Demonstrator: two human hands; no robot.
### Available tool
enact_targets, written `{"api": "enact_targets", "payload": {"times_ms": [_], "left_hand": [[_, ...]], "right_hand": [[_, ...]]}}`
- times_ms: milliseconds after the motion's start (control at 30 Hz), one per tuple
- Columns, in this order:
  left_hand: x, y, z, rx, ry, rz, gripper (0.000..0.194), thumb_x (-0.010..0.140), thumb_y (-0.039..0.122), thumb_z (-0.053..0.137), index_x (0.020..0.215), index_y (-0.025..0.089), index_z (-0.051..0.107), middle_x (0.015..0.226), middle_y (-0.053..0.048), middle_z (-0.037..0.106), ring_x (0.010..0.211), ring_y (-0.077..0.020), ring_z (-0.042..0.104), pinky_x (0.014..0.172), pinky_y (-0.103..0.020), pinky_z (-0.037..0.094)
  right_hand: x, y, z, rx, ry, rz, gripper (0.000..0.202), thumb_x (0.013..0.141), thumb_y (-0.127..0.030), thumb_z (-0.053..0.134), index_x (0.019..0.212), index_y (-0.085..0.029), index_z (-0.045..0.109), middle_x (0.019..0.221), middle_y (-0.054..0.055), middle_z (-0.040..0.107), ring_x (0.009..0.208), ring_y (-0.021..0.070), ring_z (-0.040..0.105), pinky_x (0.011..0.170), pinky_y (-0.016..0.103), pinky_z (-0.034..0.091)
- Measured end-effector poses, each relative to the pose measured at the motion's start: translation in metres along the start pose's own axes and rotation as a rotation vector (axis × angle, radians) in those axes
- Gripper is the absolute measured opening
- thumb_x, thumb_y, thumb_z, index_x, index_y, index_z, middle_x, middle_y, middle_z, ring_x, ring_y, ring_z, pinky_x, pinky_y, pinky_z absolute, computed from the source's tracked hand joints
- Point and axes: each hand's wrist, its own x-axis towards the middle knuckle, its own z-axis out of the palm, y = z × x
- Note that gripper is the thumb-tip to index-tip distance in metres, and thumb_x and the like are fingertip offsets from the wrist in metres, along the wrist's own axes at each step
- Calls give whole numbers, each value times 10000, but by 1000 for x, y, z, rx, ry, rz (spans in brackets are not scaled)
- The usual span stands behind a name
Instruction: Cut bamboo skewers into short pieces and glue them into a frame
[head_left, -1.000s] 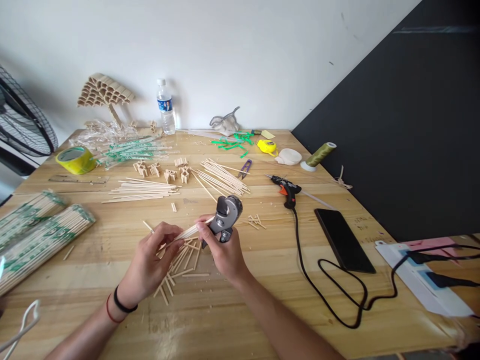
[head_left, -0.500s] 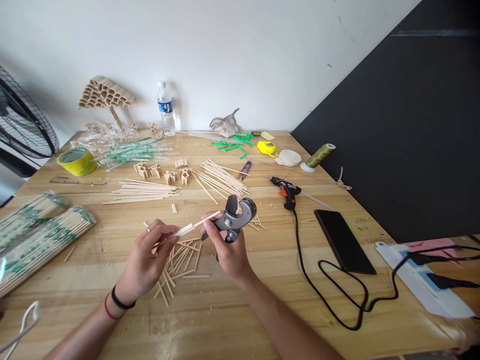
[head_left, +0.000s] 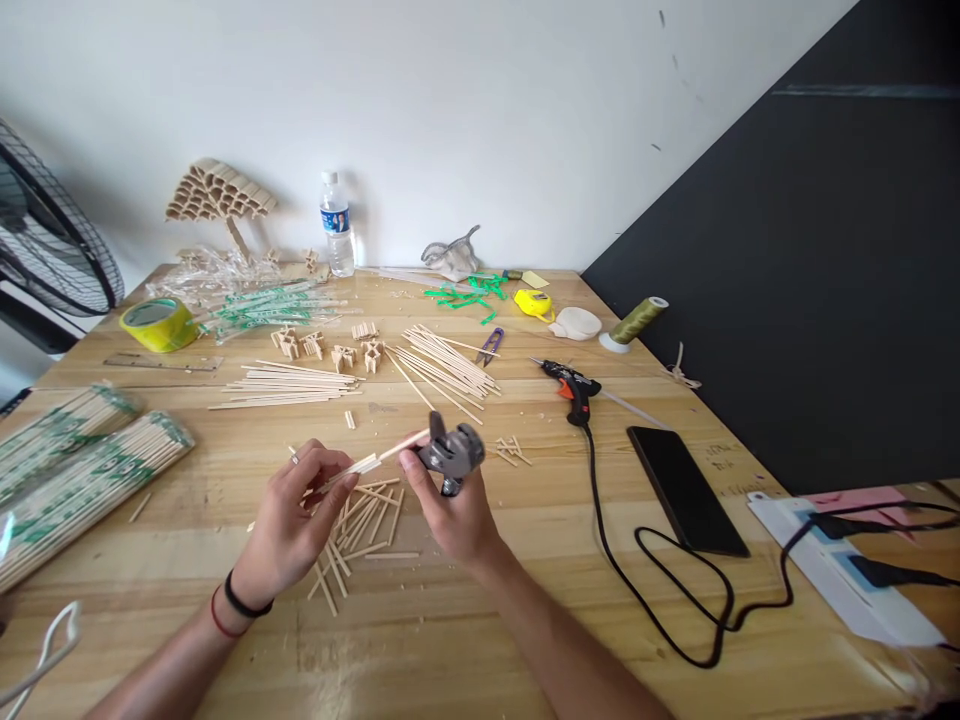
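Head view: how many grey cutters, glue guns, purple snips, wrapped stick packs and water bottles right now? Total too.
Grey cutter: 1, in the right hand
Glue gun: 1
Purple snips: 1
Wrapped stick packs: 2
Water bottle: 1
Total: 6

Your cutter [head_left: 453, 453] looks like smooth, softly shining metal, your held sticks [head_left: 367, 463] bare matt wood, the tabletop [head_left: 525, 640] smooth, faintly glossy wood, and the bottle [head_left: 340, 255] clear, shiny plastic.

Pale cream sticks [head_left: 365, 465] — dark grey cutter [head_left: 451, 452] — purple snips [head_left: 492, 341], green-printed wrappers [head_left: 274, 306], yellow tape [head_left: 169, 334]
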Motion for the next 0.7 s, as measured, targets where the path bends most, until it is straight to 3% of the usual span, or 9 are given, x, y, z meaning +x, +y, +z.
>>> {"api": "enact_targets", "payload": {"times_ms": [33,133,267,500,700], "left_hand": [[0,0,0,-13,13,-8,127,1011,307,598,977,201,659,814,-13,557,636,-128,512,540,-248,423],[0,2,-1,-96,72,-22,127,1023,316,581,990,204,632,853,-13,557,668,-125,525,580,-244,444],[-3,5,-1,-192,154,-23,116,1036,324,563,1013,211,576,819,6,529,662,-118,501,577,-220,440],[-9,9,1,-96,2,89,66,1043,221,519,1090,201,560,844,-13,638,648,-110,568,577,-196,477],[-6,12,-3,104,-42,249,235,1008,106,501,1194,203,608,888,-19,687,649,-101,596,595,-187,466]], "right_hand": [[1,1,-2,-57,-29,-58,89,960,-225,590,1001,-227,669,910,54,713,884,233,671,842,345,534],[7,5,-8,-270,-98,-255,368,813,-56,584,1135,-219,654,1089,103,707,1045,279,643,939,407,529],[11,11,-11,-500,-132,-268,543,718,33,573,1202,-204,642,1146,126,685,1082,303,609,977,457,529],[8,14,-6,-536,-176,-282,574,698,60,613,1207,-205,623,1167,120,673,1096,304,605,990,476,544],[7,15,-4,-511,-176,-298,573,725,51,644,1239,-202,618,1176,128,673,1104,303,615,992,484,548]]}}
